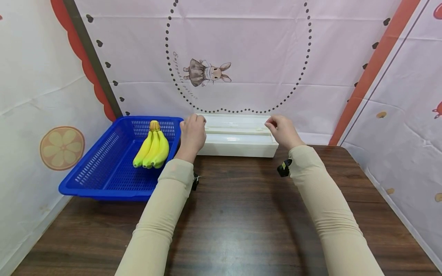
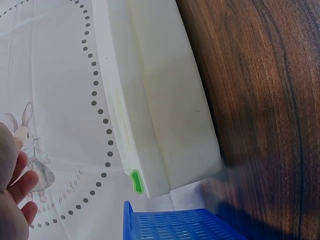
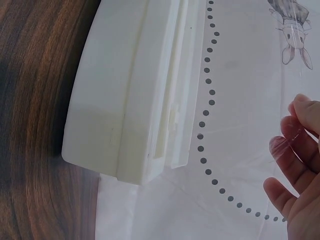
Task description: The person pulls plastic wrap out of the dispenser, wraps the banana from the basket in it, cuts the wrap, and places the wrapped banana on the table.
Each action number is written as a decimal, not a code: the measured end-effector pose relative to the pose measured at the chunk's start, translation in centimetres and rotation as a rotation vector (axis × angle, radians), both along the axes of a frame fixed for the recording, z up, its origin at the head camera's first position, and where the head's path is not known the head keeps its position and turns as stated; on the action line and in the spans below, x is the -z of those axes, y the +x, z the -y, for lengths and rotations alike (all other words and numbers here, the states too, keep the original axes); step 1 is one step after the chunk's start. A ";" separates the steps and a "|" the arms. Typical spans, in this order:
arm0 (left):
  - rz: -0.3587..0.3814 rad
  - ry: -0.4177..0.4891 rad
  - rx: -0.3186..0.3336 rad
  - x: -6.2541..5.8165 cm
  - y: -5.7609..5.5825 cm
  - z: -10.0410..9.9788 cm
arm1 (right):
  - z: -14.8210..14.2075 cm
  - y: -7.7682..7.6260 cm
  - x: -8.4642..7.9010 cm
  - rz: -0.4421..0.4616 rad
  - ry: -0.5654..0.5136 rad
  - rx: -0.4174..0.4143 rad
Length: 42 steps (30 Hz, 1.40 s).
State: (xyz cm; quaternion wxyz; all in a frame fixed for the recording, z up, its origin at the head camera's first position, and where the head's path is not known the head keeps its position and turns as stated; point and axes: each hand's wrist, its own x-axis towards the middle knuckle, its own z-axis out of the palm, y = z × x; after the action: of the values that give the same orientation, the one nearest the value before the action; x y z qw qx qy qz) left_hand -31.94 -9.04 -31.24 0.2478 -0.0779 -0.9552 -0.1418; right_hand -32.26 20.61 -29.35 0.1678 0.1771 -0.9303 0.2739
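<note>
we are holding both hands over a long white cling-film dispenser sitting at the 12 o'clock edge of the counter, its long axis running 9 to 3 o'clock. our left hand is at its 9 o'clock end, fingers curled, though we cannot tell what they are gripping. our right hand is at the 3 o'clock end, fingers pinching what looks like a clear film sheet. at 10 o'clock, bananas are lying in a blue basket.
</note>
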 end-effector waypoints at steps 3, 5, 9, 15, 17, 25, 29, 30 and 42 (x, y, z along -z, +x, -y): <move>-0.010 0.002 0.002 -0.1 0.1 0.0 | 0.0 0.0 0.0 -0.001 -0.002 0.003; -0.016 0.004 0.003 -0.1 0.2 -0.1 | -0.1 0.0 0.0 0.004 -0.005 0.005; -0.026 0.008 0.000 -0.2 0.3 -0.1 | -0.1 0.0 -0.1 0.008 -0.003 0.006; -0.036 0.014 0.001 -0.1 0.4 -0.1 | -0.1 0.1 -0.1 -0.003 -0.008 0.004; -0.037 0.016 0.003 -0.2 0.4 -0.1 | -0.1 0.2 0.0 -0.008 -0.009 0.004; -0.040 0.018 0.006 -0.2 0.5 -0.1 | -0.1 0.3 -0.1 0.000 -0.008 0.006; -0.052 0.017 0.009 -0.1 0.4 -0.1 | -0.1 0.3 -0.2 0.008 -0.014 0.013; -0.056 0.017 0.011 -0.1 0.4 -0.1 | -0.1 0.3 -0.2 0.007 -0.015 0.014; -0.071 0.019 0.013 -0.2 0.4 -0.1 | 0.0 0.4 -0.3 -0.008 -0.033 0.023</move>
State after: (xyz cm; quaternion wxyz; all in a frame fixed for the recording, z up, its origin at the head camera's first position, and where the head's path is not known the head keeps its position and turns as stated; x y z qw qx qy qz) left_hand -31.55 -8.91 -31.09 0.2811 -0.0866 -0.9440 -0.1495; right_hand -31.84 20.63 -29.01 0.1776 0.1647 -0.9269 0.2868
